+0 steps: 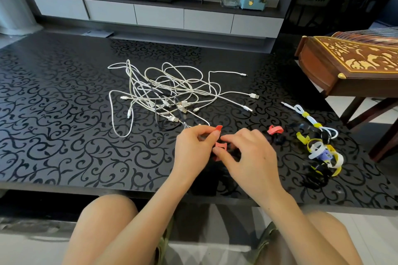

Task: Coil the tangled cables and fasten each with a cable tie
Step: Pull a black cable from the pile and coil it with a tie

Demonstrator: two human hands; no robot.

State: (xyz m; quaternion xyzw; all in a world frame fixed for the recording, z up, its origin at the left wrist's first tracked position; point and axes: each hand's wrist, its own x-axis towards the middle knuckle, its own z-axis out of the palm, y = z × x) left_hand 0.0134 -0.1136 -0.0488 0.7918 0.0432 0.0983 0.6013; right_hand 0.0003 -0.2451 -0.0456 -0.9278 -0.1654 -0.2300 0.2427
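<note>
Over the near edge of the black patterned table (pixel 64 118), the left hand (pixel 195 143) and right hand (pixel 251 154) pinch a red cable tie (pixel 219 146) between them, with the tangle of white cables (pixel 163 92) lying just beyond, and off to the right, a tied white cable (pixel 310 119) beside a heap of coloured ties (pixel 323 157).

your left hand (pixel 193 144) and right hand (pixel 252 153) are bare, and so are both forearms (pixel 155 204), all the way to the bottom edge of the view. your knees (pixel 107 215) are bare too. olive-green shorts (pixel 164 243) show as two narrow, slightly rumpled strips beside your arms.
</note>
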